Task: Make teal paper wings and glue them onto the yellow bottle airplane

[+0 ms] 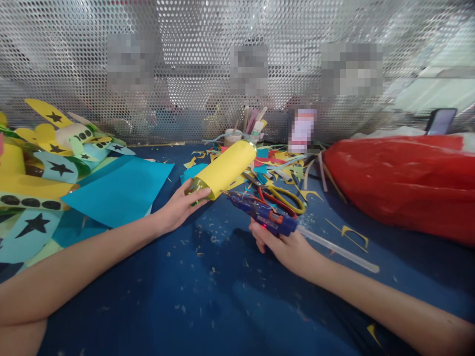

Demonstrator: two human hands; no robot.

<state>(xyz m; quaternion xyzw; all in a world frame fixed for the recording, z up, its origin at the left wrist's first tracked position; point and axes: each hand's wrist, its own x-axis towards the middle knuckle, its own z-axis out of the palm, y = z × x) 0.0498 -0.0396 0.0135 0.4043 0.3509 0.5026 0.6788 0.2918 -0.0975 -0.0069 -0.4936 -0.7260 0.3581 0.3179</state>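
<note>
My left hand (181, 206) grips the near end of a bottle wrapped in yellow paper (227, 168), which lies tilted on the blue table (208, 296). My right hand (284, 244) is closed round a blue hot glue gun (265, 213). The gun's nozzle points left at the lower edge of the yellow wrap, close to it. A clear glue stick (339, 250) juts out of the gun's back toward the right.
A blue paper sheet (120, 190) lies left of the bottle. Yellow and blue paper craft pieces with black stars (48, 163) pile at the far left. Yellow-handled scissors (284, 195), paper scraps, a cup of tools (233, 136) and a red plastic bag (404, 180) lie behind and right.
</note>
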